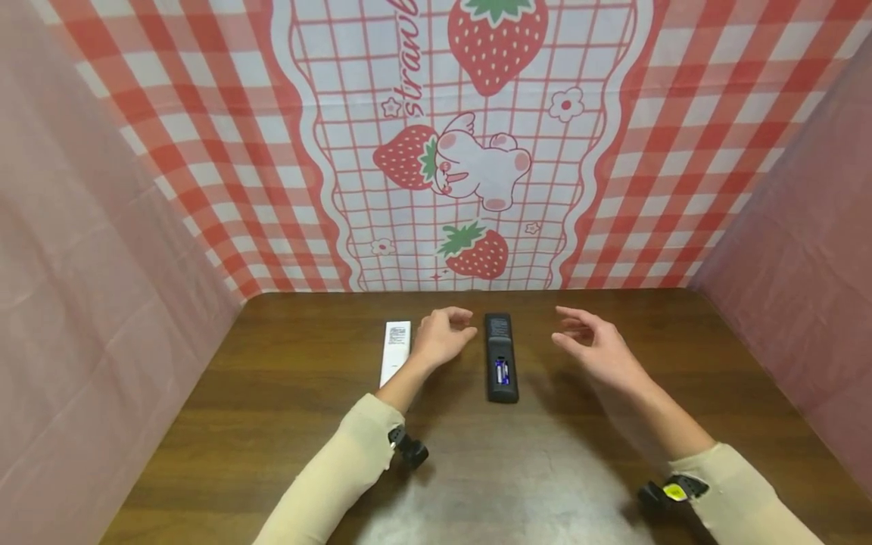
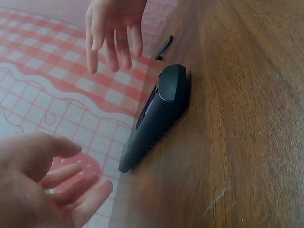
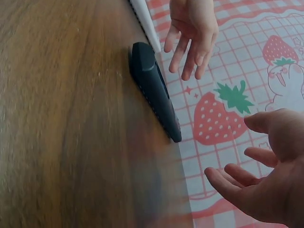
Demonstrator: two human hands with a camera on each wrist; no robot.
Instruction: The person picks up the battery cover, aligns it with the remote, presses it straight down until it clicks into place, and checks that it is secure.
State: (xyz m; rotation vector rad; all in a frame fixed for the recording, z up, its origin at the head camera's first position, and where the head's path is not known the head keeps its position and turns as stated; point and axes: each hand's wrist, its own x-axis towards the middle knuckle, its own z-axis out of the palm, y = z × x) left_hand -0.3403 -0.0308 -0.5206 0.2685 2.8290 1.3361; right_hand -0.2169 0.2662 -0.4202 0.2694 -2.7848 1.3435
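A black remote control [image 1: 499,348] lies face down on the wooden table between my two hands, its battery compartment uncovered. Blue-and-silver batteries [image 1: 502,372] show inside it. My left hand [image 1: 443,335] hovers left of the black remote, fingers relaxed and holding nothing. To the right, my right hand [image 1: 599,352] is also raised with loosely bent fingers and nothing in its grasp. Both hands are apart from the remote. A white remote control [image 1: 396,350] lies beside my left hand, partly covered by that arm. In the left wrist view a thin black piece [image 2: 164,48] lies beyond the remote.
The brown wooden table [image 1: 238,424] ends at a red-and-white checked cloth [image 1: 225,113] with strawberry prints behind it. Pink cloth walls [image 1: 102,265] stand at both sides. Each sleeve carries a small black wrist camera [image 1: 411,448].
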